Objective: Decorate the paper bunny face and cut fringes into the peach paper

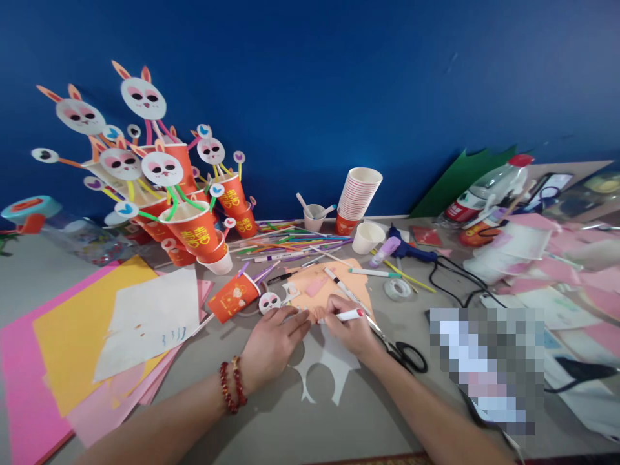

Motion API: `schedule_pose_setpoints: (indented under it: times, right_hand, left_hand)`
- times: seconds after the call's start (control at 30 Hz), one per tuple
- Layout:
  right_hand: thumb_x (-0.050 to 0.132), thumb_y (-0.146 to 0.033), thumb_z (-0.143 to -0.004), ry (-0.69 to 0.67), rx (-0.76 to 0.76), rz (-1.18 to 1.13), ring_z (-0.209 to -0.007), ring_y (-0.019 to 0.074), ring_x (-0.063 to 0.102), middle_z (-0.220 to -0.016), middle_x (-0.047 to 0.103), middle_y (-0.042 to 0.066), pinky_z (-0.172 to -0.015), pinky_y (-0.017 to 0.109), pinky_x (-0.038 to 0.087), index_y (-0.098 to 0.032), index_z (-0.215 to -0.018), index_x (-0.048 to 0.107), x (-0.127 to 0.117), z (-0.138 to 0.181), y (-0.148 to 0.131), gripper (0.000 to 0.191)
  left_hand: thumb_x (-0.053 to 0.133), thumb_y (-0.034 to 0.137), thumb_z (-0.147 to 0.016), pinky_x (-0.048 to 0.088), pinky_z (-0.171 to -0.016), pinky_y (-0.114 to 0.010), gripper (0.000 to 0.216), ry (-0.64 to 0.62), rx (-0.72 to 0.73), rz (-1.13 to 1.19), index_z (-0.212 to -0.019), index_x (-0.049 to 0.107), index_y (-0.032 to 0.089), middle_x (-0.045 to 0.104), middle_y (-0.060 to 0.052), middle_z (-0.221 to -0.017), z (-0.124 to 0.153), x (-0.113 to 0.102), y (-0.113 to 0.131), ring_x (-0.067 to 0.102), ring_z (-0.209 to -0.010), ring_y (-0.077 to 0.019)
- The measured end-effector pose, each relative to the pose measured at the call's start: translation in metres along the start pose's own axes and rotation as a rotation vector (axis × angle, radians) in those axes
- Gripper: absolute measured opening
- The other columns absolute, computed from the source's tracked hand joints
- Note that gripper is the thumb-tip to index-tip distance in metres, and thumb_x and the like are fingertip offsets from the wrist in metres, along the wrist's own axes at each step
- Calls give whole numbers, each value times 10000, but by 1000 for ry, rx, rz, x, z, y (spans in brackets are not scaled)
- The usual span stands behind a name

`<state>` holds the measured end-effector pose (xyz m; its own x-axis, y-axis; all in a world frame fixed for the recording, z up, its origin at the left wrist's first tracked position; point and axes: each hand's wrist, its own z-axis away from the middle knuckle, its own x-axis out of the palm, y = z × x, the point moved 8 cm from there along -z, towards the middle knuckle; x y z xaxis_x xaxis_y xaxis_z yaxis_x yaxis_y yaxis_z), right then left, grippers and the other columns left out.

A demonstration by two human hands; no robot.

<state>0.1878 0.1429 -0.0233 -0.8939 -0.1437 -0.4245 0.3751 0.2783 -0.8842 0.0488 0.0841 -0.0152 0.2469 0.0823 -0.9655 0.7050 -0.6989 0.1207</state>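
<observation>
My left hand [271,342], with a red bead bracelet on the wrist, lies flat with fingers stretched, pressing down on a small piece of paper at the edge of a peach paper sheet [329,284]. My right hand [351,326] is closed round a white marker with a red cap [349,315], its tip at the paper by my left fingertips. A white paper offcut [324,374] with round cut-outs lies under both hands. A small rabbit face disc [269,302] and an orange paper cup on its side [234,297] lie just left of my left hand.
Black scissors [404,354] lie right of my right hand. Finished rabbit cup crafts [188,219] stand at back left, a cup stack [356,197] and loose straws [290,242] behind. Coloured paper sheets [77,329] lie left. A glue gun [411,250], tape roll [398,289], bottle [489,190] and pink scraps lie right.
</observation>
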Motion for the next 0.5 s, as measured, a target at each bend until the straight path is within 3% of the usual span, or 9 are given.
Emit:
schedule_pose_setpoints:
  times: [0.23,0.5]
  right_hand:
    - [474,-151,-775,72,69,-108,-452,116,400,-463,422,-74,-465,246,319,-243,-614,375,-2,0,5,210]
    - [529,-154,-774,87,65,6,-488,133,419,-481,454,-57,-492,261,336,-244,-609,401,-4,-2,-3,228]
  left_hand:
    - [513,200,-968,411,-999,-403,342,-16,-7,-15,-1304,580,202,598,-55,-1367,0,2,-1,501,-1214,-233]
    - [508,189,-964,401,-1012,-409,361,-31,-17,-1,-1320,567,206,585,-51,-1384,0,1,0,497,-1226,-240]
